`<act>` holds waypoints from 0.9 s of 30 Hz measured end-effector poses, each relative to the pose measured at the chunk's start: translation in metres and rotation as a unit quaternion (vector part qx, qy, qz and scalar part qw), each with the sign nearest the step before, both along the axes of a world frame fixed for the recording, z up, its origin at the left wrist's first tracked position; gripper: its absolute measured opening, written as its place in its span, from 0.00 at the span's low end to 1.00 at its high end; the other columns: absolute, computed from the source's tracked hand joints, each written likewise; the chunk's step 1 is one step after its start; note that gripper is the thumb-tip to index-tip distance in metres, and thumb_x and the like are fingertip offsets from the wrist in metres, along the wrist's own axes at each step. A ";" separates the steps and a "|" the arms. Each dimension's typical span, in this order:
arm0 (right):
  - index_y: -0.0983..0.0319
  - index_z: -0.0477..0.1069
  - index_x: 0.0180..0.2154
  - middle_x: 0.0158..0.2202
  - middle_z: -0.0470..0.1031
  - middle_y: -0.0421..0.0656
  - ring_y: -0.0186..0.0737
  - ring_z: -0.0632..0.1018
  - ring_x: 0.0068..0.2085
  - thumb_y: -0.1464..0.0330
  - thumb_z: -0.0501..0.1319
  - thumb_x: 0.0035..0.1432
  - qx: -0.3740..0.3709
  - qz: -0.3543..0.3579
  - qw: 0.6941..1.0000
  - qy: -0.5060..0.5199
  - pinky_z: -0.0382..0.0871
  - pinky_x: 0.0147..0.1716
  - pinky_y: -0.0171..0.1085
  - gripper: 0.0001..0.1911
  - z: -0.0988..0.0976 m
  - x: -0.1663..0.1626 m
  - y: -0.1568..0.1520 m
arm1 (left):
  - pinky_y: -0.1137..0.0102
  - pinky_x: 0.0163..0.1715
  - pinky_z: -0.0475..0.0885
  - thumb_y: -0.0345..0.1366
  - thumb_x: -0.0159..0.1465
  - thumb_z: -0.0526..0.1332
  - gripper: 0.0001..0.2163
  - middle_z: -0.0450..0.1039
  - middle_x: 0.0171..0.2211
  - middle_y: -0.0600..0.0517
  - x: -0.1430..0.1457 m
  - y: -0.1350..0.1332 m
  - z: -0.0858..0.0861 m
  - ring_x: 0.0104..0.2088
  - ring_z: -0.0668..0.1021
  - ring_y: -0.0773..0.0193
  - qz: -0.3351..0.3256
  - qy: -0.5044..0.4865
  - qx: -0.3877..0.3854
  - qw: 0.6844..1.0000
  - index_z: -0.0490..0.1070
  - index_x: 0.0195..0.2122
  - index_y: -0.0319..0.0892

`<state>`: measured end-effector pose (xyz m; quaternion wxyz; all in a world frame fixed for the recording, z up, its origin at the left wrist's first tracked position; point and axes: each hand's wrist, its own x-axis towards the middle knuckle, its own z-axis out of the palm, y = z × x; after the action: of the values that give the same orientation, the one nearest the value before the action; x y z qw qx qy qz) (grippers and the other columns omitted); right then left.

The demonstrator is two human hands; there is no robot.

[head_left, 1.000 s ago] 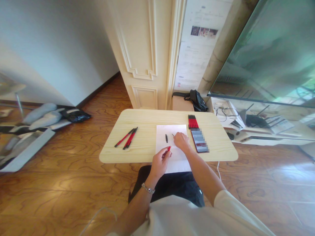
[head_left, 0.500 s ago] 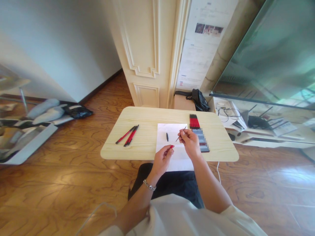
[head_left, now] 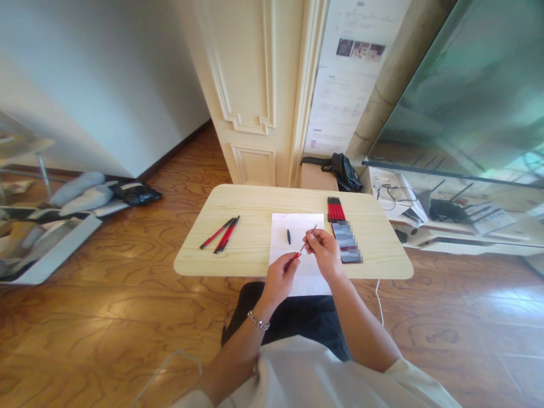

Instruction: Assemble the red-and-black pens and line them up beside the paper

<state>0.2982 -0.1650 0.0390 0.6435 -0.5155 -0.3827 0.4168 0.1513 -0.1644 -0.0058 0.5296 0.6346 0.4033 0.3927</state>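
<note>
My left hand (head_left: pixel 281 276) is closed around a red pen barrel (head_left: pixel 293 259), most of it hidden by the fingers. My right hand (head_left: pixel 323 249) pinches a thin dark pen refill (head_left: pixel 309 236), slanted so that its lower end meets or nearly meets the barrel's open end. Below both hands lies a white sheet of paper (head_left: pixel 278 226), overhanging the table's near edge. A short black pen part (head_left: pixel 289 236) rests on the sheet. To the left, a few red and black pens (head_left: pixel 227 235) lie loosely together. A row of several red and black pens (head_left: pixel 335 209) sits at the right.
The pale wooden table (head_left: pixel 195 255) has rounded corners. On its right side lies a phone-like dark object (head_left: pixel 340 229), partly pixelated. A black bag (head_left: pixel 346 173) sits behind the table, near a white cabinet (head_left: pixel 450 241) with cables. A white cord (head_left: pixel 378 303) hangs below the right edge.
My right hand has moved slightly left and down, bringing the refill's lower end to the pen barrel. More of the red barrel shows in my left hand, which has barely moved.
</note>
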 end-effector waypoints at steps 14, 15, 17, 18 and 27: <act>0.62 0.73 0.36 0.31 0.77 0.43 0.35 0.74 0.29 0.60 0.61 0.54 -0.037 0.022 0.992 -0.116 0.66 0.27 0.33 0.13 -0.018 0.000 -0.006 | 0.67 0.39 0.73 0.45 0.64 0.56 0.17 0.77 0.37 0.47 0.002 0.002 0.000 0.35 0.78 0.62 -0.023 0.000 0.000 1.000 0.72 0.47 0.40; 0.62 0.74 0.35 0.31 0.77 0.43 0.36 0.74 0.30 0.60 0.61 0.54 -0.044 0.027 0.989 -0.138 0.67 0.29 0.34 0.12 -0.019 -0.001 -0.008 | 0.67 0.38 0.73 0.45 0.64 0.56 0.17 0.77 0.36 0.48 0.001 0.002 0.000 0.34 0.78 0.62 -0.025 -0.004 -0.002 1.000 0.72 0.47 0.40; 0.62 0.75 0.33 0.32 0.77 0.43 0.38 0.75 0.33 0.60 0.61 0.54 -0.053 0.035 0.984 -0.164 0.68 0.32 0.35 0.12 -0.020 -0.002 -0.010 | 0.68 0.38 0.73 0.46 0.64 0.56 0.17 0.77 0.35 0.48 0.001 0.003 0.001 0.33 0.78 0.62 -0.028 -0.004 -0.008 1.000 0.72 0.46 0.40; 0.61 0.75 0.33 0.33 0.77 0.43 0.39 0.76 0.34 0.60 0.61 0.53 -0.056 0.040 0.983 -0.169 0.69 0.33 0.35 0.11 -0.021 -0.003 -0.011 | 0.68 0.37 0.72 0.46 0.64 0.56 0.17 0.77 0.35 0.48 0.000 0.003 0.001 0.33 0.78 0.62 -0.028 -0.003 -0.011 1.000 0.72 0.46 0.40; 0.62 0.73 0.28 0.26 0.74 0.41 0.37 0.73 0.30 0.58 0.60 0.54 -0.074 0.039 0.980 -0.179 0.66 0.32 0.35 0.14 -0.025 -0.003 -0.011 | 0.68 0.35 0.72 0.47 0.62 0.58 0.18 0.77 0.34 0.48 0.000 0.003 -0.003 0.31 0.77 0.63 -0.011 -0.020 -0.038 0.999 0.73 0.46 0.40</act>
<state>0.2955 -0.1762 0.0143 0.5080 -0.6129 -0.4791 0.3698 0.1517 -0.1613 -0.0090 0.5652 0.6107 0.4004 0.3837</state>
